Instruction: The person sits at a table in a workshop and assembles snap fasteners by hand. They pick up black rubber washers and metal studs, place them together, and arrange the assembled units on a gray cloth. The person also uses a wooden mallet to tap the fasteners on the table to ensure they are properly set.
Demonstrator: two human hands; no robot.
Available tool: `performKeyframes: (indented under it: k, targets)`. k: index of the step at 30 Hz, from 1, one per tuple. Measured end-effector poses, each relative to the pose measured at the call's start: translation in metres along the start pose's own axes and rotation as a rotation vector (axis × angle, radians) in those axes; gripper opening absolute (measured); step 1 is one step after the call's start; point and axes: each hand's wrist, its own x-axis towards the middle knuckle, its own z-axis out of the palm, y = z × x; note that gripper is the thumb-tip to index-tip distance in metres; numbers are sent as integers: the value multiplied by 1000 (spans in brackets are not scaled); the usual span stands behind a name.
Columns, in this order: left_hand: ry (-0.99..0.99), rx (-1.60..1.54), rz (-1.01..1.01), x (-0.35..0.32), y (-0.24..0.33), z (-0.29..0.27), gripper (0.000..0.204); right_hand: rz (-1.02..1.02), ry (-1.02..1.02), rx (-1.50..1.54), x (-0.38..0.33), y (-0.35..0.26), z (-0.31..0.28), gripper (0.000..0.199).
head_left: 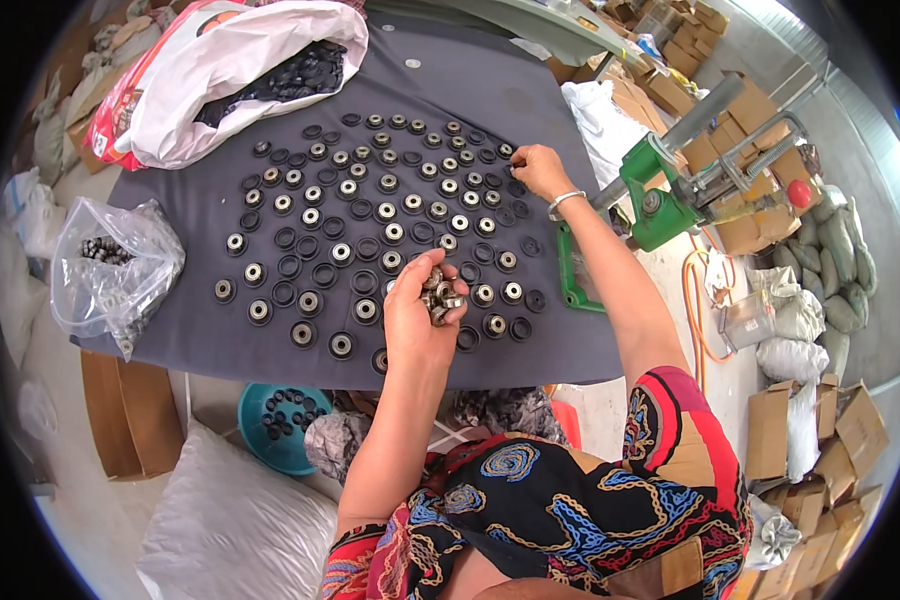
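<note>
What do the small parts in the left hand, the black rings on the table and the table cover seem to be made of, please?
The small parts held in the left hand look like bare metal: silvery, with bright glints. The black rings look like matte rubber or plastic, dull with no shine; which one cannot be told. The table cover looks like dark grey cloth or felt, flat and unreflective.

Left hand (422, 310) cupped near the body, right hand (540, 170) reaching forward.

A white sack (220, 70) spilling black parts lies at the table's (200, 345) far corner, and a clear plastic bag (110, 265) sits at its left edge. A green press (660, 200) stands to the right, a teal basin (275, 425) below, cardboard boxes (780, 430) beyond.
</note>
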Motion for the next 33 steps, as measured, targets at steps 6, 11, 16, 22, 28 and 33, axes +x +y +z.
performKeyframes:
  k: [6,11,16,22,28,33]
  targets:
    - [-13,-6,3,-1,1,0,16,-36,-54,-85,9,4,1,20]
    - [-23,0,4,-2,1,-1,17,-50,-69,-135,10,0,0,22]
    - [-23,-20,-5,-1,-1,4,28,-93,-117,-158,9,4,-7,21]
    - [-4,-16,-35,1,-1,2,40,-420,136,-38,-52,-72,-30,17]
    - [44,71,-1,-4,-5,6,35,-844,-122,143,-136,-171,-46,19]
    - [36,251,48,0,-10,5,38,-806,-181,-70,-143,-174,-44,11]
